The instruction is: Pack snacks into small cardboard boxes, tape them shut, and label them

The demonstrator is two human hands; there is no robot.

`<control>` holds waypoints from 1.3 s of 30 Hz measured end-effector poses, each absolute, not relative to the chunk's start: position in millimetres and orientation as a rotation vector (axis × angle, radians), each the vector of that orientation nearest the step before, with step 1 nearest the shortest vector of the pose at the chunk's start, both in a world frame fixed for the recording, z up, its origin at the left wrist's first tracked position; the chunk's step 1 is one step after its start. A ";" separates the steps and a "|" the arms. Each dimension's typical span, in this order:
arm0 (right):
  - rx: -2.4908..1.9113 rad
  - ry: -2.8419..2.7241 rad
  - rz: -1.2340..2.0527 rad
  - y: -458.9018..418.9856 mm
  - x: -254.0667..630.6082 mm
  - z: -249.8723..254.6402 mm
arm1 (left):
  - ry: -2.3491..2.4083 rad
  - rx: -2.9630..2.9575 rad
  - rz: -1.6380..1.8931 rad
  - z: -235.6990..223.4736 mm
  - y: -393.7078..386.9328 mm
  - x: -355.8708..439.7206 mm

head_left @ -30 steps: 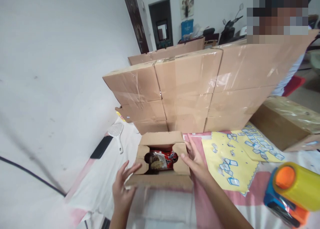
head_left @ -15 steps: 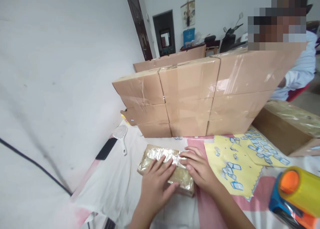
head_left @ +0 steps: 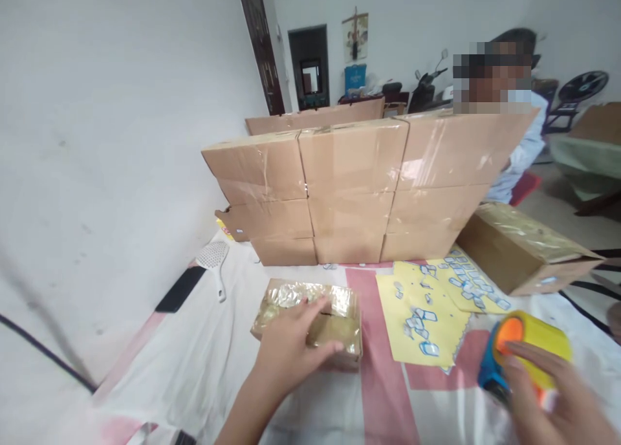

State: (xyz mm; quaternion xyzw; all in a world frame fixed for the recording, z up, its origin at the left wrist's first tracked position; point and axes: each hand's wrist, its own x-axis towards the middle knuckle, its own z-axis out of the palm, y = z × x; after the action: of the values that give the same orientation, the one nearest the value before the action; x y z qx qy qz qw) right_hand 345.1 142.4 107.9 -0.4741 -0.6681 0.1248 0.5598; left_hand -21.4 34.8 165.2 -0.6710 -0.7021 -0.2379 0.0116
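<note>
Head cam (clock dirs taken from the small taped carton): L hand (head_left: 291, 341) comes in from 7 o'clock, lying on top of the small taped carton (head_left: 339, 332), fingers spread wide, thumb out to the R; pressing flat, not wrapped round it. Carton sits on the pink-and-white cloth (head_left: 383, 374), lower mid-view, clear tape shining on top.

R hand (head_left: 557, 393), btwn 3 & 4 o'clock, is at the tape dispenser (head_left: 489, 361), fingers over the orange hub (head_left: 510, 332) by the yellow tape roll (head_left: 548, 334). Fingers part-bent, thumb apart from them; blurred, so can't tell if the grip's closed.

Yellow printed sheets (head_left: 400, 315) at 3 o'clock, btwn carton & dispenser. Open cardboard box (head_left: 499, 257) btwn 2 & 3, tall taped cardboard panel (head_left: 352, 186) standing from approx 11 to 2. White perforated paddle (head_left: 213, 255) at 10, w/ black flat slab (head_left: 180, 291) just beside it. Person in light-blue shirt (head_left: 528, 141) btwn 1 & 2, behind panel; floor fan (head_left: 585, 88) further back.
</note>
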 end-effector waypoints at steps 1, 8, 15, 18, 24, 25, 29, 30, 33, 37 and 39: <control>-1.051 -1.683 0.349 138.2 315.0 113.7 | -2.254 -2.067 -0.733 172.9 40.4 -25.5; -0.650 -1.950 0.930 151.4 150.2 132.3 | -2.296 -2.284 -0.751 197.4 87.7 -42.7; -0.616 -2.055 0.841 156.7 150.4 119.0 | -2.171 -2.255 -0.789 177.9 70.9 -44.3; -0.657 -2.054 0.805 155.8 152.1 119.7 | -2.076 -2.233 -0.771 169.8 55.6 -49.9; -0.620 -2.031 0.849 155.0 148.5 117.7 | -1.908 -2.173 -0.880 162.8 44.2 -53.4; -0.619 -2.029 0.853 154.9 148.7 117.0 | -1.879 -2.189 -0.900 162.9 44.6 -53.0; -0.614 -2.023 0.862 154.7 149.7 114.9 | -1.820 -2.267 -0.990 164.8 44.8 -51.5; -0.612 -2.021 0.866 154.7 149.6 114.5 | -1.834 -2.265 -1.008 165.3 44.0 -51.0; -0.602 -2.005 0.894 154.3 148.8 113.3 | -1.915 -2.213 -1.031 166.6 40.6 -49.6; -0.600 -1.986 0.949 153.8 148.1 113.1 | -1.934 -2.159 -1.067 166.2 38.8 -48.6; -0.603 -1.980 0.969 153.5 148.1 113.6 | -1.906 -2.152 -1.107 164.9 38.7 -48.8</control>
State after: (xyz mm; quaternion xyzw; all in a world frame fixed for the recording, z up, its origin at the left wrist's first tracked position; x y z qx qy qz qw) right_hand 148.1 153.5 113.6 -0.2402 -0.7882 0.3858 0.4149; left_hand -48.8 38.7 164.9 -0.6983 -0.6185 -0.3591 0.0306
